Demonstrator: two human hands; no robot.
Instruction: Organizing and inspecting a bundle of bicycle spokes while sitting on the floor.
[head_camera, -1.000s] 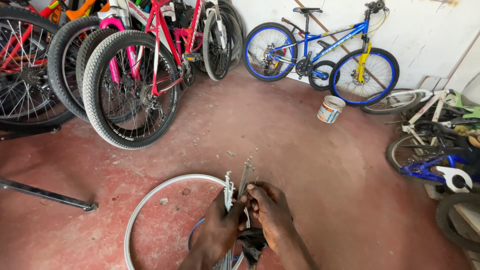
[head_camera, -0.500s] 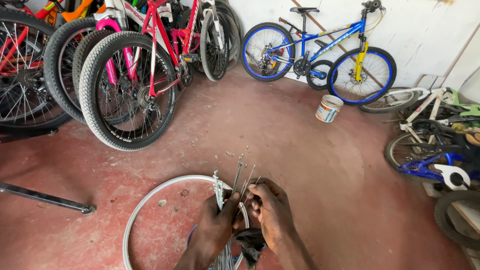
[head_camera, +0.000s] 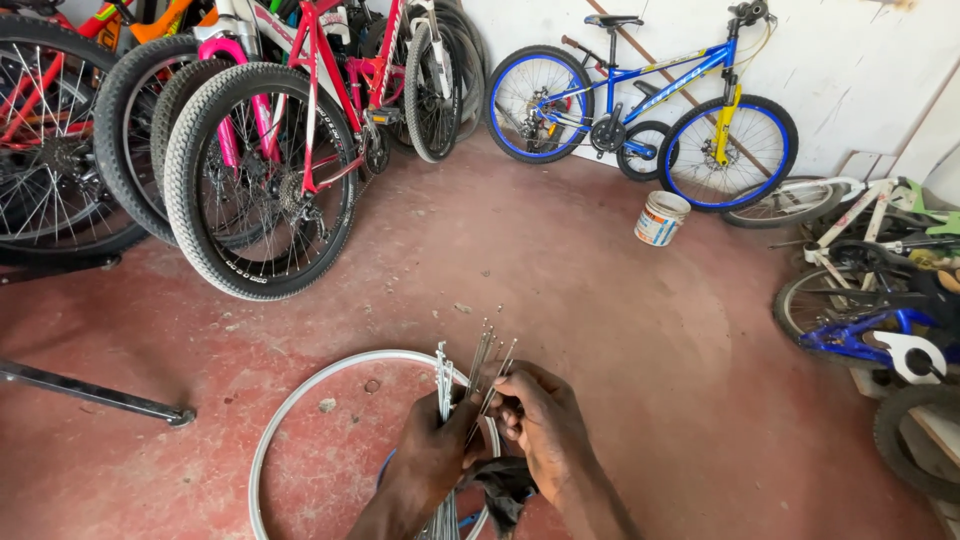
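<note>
A worn red concrete floor fills the view, with a row of knobby-tyred bicycles with red and pink frames leaning at the upper left and a blue bicycle with yellow fork propped against the white wall. A small white plastic bucket stands on the floor below the blue bicycle. Nearer, a bare silver metal wheel rim lies flat on the floor. Above its right side the left hand is closed around a bundle of thin steel spokes, held upright, while the right hand pinches a few fanned spokes between fingertips. The step in hand looks like sorting spokes; separating one cleanly calls for a fine fingertip grip without loosening the bundle.
</note>
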